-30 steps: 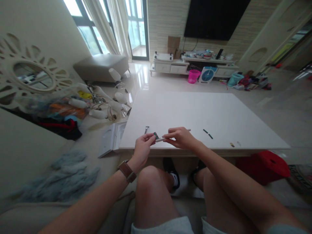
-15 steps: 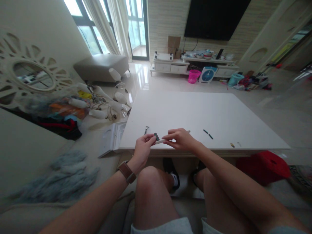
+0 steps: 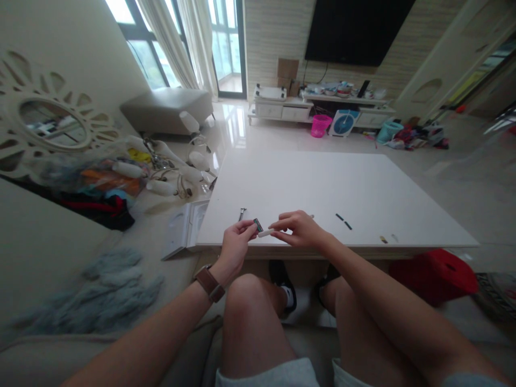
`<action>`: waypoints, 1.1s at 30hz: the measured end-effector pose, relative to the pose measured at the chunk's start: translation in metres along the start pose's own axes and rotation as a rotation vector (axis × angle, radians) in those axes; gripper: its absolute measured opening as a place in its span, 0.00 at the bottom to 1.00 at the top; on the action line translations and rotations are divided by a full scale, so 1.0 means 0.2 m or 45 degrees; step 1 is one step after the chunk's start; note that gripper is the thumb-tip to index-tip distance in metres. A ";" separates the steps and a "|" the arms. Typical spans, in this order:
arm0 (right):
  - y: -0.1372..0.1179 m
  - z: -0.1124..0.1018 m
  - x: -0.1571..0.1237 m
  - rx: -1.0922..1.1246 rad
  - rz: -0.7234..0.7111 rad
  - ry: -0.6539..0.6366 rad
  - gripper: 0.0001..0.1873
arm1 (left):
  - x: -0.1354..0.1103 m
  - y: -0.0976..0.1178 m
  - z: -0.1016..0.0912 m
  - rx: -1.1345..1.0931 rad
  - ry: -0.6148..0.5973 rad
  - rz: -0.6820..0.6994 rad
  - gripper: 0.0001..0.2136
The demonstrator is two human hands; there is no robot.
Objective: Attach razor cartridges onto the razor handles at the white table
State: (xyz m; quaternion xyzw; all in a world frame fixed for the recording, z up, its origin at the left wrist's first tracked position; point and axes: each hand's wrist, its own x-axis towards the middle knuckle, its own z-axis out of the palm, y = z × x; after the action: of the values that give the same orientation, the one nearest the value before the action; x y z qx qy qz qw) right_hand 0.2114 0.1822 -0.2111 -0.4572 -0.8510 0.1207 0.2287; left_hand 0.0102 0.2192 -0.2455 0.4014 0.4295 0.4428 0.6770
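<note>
My left hand (image 3: 237,240), with a brown watch strap on its wrist, pinches a small dark green rectangular piece (image 3: 258,224) near the table's front edge. My right hand (image 3: 296,228) is closed around a slim white stick (image 3: 265,233), whose blunt end comes close to the green piece. Whether the two touch, I cannot tell. Behind my left hand a small silver tool (image 3: 242,214) with a forked head lies on the white table (image 3: 306,183). To the right of my right hand lie two short dark strips (image 3: 344,221).
Farther right on the table are a small yellow-and-dark piece (image 3: 383,239) and a pale clear bit (image 3: 394,237). An open white box (image 3: 183,228) leans at the table's left side. A red roll (image 3: 437,274) stands below the right front edge.
Both hands stay almost in place. The white stick's blunt end has shifted very slightly to the right, and the view has moved a little.
</note>
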 end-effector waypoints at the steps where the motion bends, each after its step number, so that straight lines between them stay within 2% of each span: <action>1: 0.01 -0.01 0.00 -0.007 0.022 0.021 0.15 | 0.00 0.00 0.00 0.007 0.005 0.000 0.13; 4: 0.03 -0.02 -0.01 -0.094 0.074 0.032 0.16 | -0.01 0.01 0.00 0.039 0.006 0.015 0.12; 9: 0.03 -0.03 -0.01 -0.159 0.202 0.158 0.17 | -0.01 0.02 0.00 0.132 0.004 0.040 0.12; 15: 0.01 -0.03 0.00 -0.053 0.043 -0.147 0.15 | 0.00 0.01 -0.01 0.192 0.015 0.073 0.13; 20: 0.00 -0.04 0.00 -0.063 0.124 -0.047 0.17 | 0.00 0.01 -0.01 0.274 -0.023 0.139 0.12; 25: -0.02 -0.03 0.00 0.011 0.023 -0.205 0.17 | -0.01 0.04 0.00 0.329 -0.022 0.164 0.11; 30: -0.01 -0.03 0.00 -0.007 0.130 -0.033 0.17 | -0.01 0.04 0.00 0.341 -0.035 0.172 0.10; 33: -0.02 -0.02 0.00 -0.010 0.083 -0.128 0.16 | -0.01 0.04 0.00 0.355 -0.019 0.164 0.10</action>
State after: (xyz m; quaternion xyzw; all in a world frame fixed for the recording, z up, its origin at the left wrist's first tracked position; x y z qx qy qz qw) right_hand 0.2103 0.1806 -0.2051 -0.4789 -0.8465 0.1477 0.1798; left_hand 0.0075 0.2193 -0.2383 0.5216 0.4551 0.4183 0.5881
